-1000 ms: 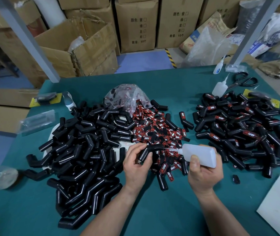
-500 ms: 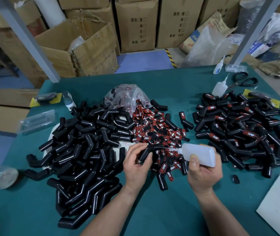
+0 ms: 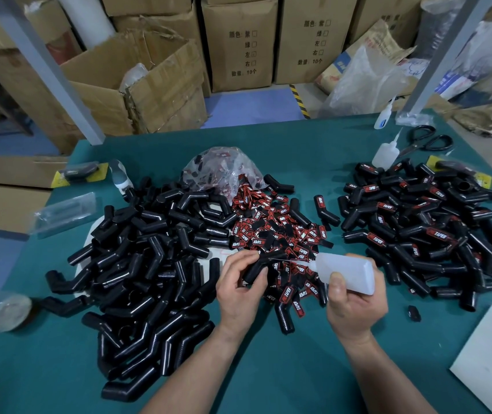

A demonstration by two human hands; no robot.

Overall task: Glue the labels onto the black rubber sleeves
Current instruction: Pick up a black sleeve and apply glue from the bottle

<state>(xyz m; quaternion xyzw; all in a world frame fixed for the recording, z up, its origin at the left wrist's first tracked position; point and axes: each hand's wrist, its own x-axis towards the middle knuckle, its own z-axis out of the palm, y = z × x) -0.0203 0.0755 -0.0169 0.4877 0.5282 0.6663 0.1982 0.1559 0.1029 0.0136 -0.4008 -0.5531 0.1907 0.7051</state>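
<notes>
Little changes: at centre frame our left hand (image 3: 238,289) still pinches a sleeve (image 3: 258,268), our right hand (image 3: 355,309) stays wrapped round the bottle (image 3: 346,271), nozzle at the sleeve, so we judge glue is still going on.

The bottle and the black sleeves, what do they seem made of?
The bottle looks like soft plastic: milky, translucent and matt. The sleeves look like rubber, though moulded plastic is possible: black, with a dull sheen along the bends.

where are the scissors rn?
Head view: the scissors lie at the far right of the table, just right of a small glue bottle, behind the pile of labelled sleeves.
</notes>
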